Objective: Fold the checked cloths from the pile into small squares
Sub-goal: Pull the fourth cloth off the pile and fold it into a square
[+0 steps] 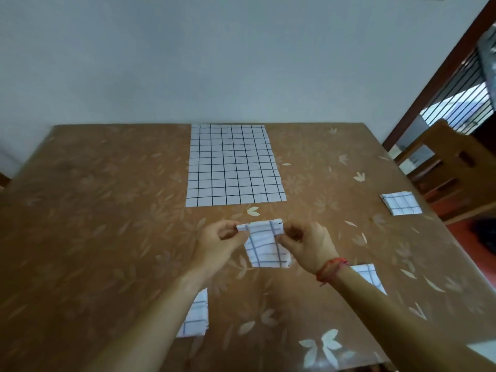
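Both hands hold a small, partly folded white cloth with dark checks (264, 245) just above the middle of the table. My left hand (220, 244) pinches its upper left corner, and my right hand (308, 245) pinches its upper right edge. The cloth's top edge is rolled over and the rest hangs toward me. A flat pile of unfolded checked cloths (233, 165) lies at the table's far middle. One folded checked square (401, 203) rests near the right edge. Another (371, 277) lies under my right forearm, and a third (196, 316) is partly hidden by my left forearm.
The table (107, 210) has a shiny brown cover with a leaf pattern and stands against a pale wall. A wooden chair (451, 167) sits at the right side, beside a doorway with a barred grille.
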Demonstrator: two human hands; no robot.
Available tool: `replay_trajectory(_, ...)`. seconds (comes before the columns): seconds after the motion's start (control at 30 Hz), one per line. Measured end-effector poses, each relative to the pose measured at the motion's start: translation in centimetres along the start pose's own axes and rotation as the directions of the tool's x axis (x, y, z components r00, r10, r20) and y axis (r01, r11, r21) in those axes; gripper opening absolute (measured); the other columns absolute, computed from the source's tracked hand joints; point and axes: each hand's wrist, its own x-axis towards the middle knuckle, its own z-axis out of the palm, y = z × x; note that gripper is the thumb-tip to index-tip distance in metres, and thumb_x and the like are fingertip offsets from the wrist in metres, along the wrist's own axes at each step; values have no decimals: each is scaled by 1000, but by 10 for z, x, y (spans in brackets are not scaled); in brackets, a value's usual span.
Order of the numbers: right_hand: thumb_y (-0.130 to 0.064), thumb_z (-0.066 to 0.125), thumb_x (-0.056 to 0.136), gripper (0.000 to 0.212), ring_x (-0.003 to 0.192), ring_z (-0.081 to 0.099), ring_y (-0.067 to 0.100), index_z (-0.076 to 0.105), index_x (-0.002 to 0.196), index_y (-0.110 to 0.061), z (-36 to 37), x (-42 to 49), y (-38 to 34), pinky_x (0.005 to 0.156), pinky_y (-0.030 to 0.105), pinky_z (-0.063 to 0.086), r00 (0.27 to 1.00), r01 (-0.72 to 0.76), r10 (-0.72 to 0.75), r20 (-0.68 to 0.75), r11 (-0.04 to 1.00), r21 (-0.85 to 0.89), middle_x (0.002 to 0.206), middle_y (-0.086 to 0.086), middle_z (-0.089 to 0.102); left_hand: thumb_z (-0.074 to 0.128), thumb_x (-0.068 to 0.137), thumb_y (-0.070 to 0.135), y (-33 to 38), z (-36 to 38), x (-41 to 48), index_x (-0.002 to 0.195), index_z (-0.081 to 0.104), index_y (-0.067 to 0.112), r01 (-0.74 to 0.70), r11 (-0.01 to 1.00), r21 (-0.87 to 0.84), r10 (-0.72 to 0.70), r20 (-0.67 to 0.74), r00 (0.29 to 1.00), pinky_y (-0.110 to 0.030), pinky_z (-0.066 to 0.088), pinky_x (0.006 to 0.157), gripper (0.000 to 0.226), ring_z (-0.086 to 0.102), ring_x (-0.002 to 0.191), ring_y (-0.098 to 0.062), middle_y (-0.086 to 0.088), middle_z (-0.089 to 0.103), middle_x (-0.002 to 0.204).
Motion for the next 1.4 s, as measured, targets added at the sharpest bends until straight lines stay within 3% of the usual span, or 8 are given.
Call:
replay_trajectory(0.13, -19, 71, 81, 7, 74, 70, 24, 71, 82, -12, 3, -13, -31, 69, 40, 59, 997, -67, 58, 46, 971, 229, 76, 7, 73, 66, 89, 6, 11, -23, -35, 89, 76, 12, 19, 996, -91, -19, -1, 1000, -36, 58, 78, 12, 73, 86, -21, -1, 76, 88)
replay_trajectory(0.33, -1, 72, 81, 5, 73, 73, 23, 70, 85, -2, 21, -35, -95, 62, 31, 59, 988, -127, 55, 145, 823, 554, 77, 16, 73, 66, 88, 1, 18, -78, -78, 91, 74, 5, 13, 991, -137, -27, -99, 995, -32, 59, 70, 9, 73, 82, -22, -7, 76, 88)
replay_trajectory(0.43, -2, 74, 80, 7, 75, 73, 28, 68, 83, 1, 38, -43, -123, 62, 33, 59, 981, -124, 15, 192, 813, 569, 78, 24, 70, 67, 87, 1, 16, -108, -98, 89, 73, 3, 2, 991, -131, -24, -167, 986, -25, 55, 62, 7, 73, 77, -21, -7, 76, 84)
replay_trajectory(0.53, -3, 74, 80, 14, 73, 72, 27, 69, 68, -9, 57, -51, -148, 65, 39, 60, 969, -120, -32, 245, 805, 581, 71, 17, 72, 69, 86, 3, 12, -137, -116, 83, 74, 9, 1, 997, -79, -21, -258, 966, -22, 53, 61, 8, 72, 74, -17, -2, 76, 79)
replay_trajectory(0.73, -6, 74, 80, 24, 71, 71, 32, 62, 71, 13, 100, -68, -193, 60, 34, 60, 940, -141, -59, 337, 830, 540, 73, 22, 71, 72, 85, 6, 4, -193, -151, 88, 73, 9, 11, 1000, -16, -17, -423, 906, -12, 48, 55, 5, 69, 69, -4, 1, 74, 81)
replay_trajectory(0.87, -11, 77, 79, 23, 56, 67, 30, 69, 60, -4, 130, -78, -222, 59, 38, 60, 907, -122, -102, 408, 864, 488, 61, 18, 68, 73, 84, 6, -4, -226, -178, 90, 73, 9, 23, 1000, -2, -21, -503, 864, -11, 48, 53, 7, 68, 68, 0, 1, 74, 82)
replay_trajectory(1.1, -12, 79, 77, 19, 46, 62, 12, 68, 64, -5, 183, -95, -267, 45, 20, 49, 863, -187, -86, 498, 860, 474, 54, 9, 66, 79, 80, 17, -31, -286, -209, 82, 74, 24, 67, 997, 49, -23, -610, 792, -16, 53, 64, 9, 69, 76, -2, 12, 74, 77)
replay_trajectory(1.4, -9, 80, 76, 21, 52, 67, 16, 68, 87, 5, 256, -93, -306, 48, 26, 56, 776, -352, -10, 631, 823, 445, 63, 12, 69, 76, 82, 13, -67, -353, -209, 87, 75, 19, 149, 986, 73, -63, -667, 742, -9, 48, 57, 8, 67, 72, 1, 9, 73, 80)
